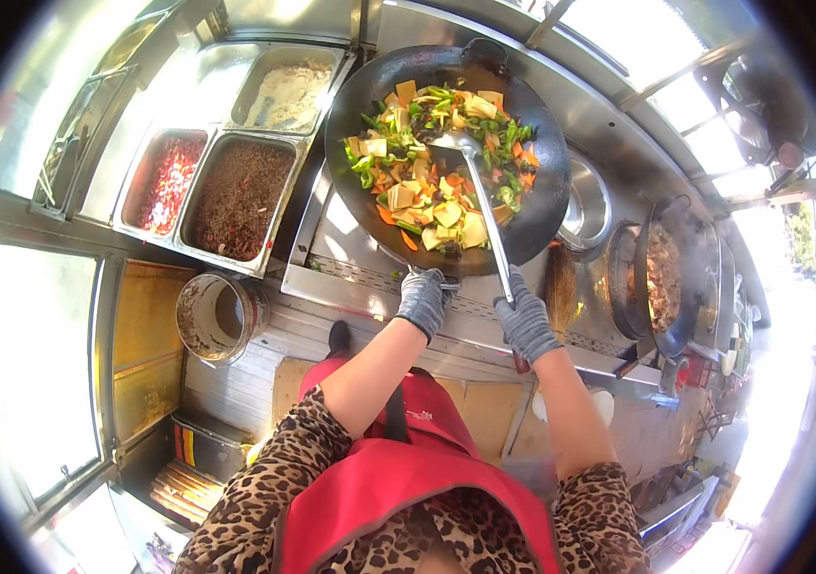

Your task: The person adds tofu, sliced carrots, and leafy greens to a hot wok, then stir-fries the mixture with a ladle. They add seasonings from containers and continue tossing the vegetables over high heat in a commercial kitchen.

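Note:
A large dark wok (350,194) lies before me on a steel cooking counter. Mixed food (408,197) spreads across it: pale yellow slices, green peppers, orange carrot pieces and dark bits resembling fungus. My left hand (424,298), in a grey knit glove, grips the wok's near handle, which the fingers mostly cover. My right hand (528,319), gloved alike, is closed around a long metal wok ladle (483,197). Its wooden handle end shows below my palm. The ladle's head rests among the food near the wok's middle.
Steel pans of brown crumbly food (243,190), chopped red food (171,179) and a pale paste (293,90) stand left. A dirty bucket (214,316) sits below them. To the right are a steel bowl (584,201), a straw brush (561,287) and another wok (688,287), steaming, with brown food.

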{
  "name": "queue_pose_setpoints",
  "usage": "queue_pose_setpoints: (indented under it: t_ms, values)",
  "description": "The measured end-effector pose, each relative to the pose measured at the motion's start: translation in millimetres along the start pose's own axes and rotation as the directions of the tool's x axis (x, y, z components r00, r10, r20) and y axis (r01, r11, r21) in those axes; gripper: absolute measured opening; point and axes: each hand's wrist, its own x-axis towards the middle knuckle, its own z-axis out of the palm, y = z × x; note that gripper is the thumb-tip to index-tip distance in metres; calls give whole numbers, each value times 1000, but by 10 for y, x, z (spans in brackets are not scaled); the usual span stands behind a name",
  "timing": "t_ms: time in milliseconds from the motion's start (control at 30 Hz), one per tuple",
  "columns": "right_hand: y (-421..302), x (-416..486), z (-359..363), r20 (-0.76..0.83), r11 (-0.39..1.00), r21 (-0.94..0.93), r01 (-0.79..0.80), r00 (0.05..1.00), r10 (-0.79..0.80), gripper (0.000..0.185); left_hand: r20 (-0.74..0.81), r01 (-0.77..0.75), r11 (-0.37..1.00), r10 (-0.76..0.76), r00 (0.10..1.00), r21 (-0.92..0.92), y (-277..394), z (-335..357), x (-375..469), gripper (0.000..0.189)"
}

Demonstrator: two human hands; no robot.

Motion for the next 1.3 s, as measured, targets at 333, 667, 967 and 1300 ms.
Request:
queue_pose_setpoints:
  t_ms: [333,667,967,1300]
  values:
    - [1456,-860,569,-247,946,-101,307,914,-323,41,176,-36,968,-9,984,248,117,-184,-161,21]
    - [-1762,-177,540,367,456,856,-243,907,-206,40,226,42,968,-99,969,246,1421,-1880,-325,30]
    - [-3318,2031,2424,395,803,551,-226,919,-12,8,-341,-160,952,246,907,262,3502,-3923,-761,30]
    - [-4078,2672,2924,217,819,534,-208,971,105,10,-401,-45,993,86,912,111,4015,-5101,-764,34]
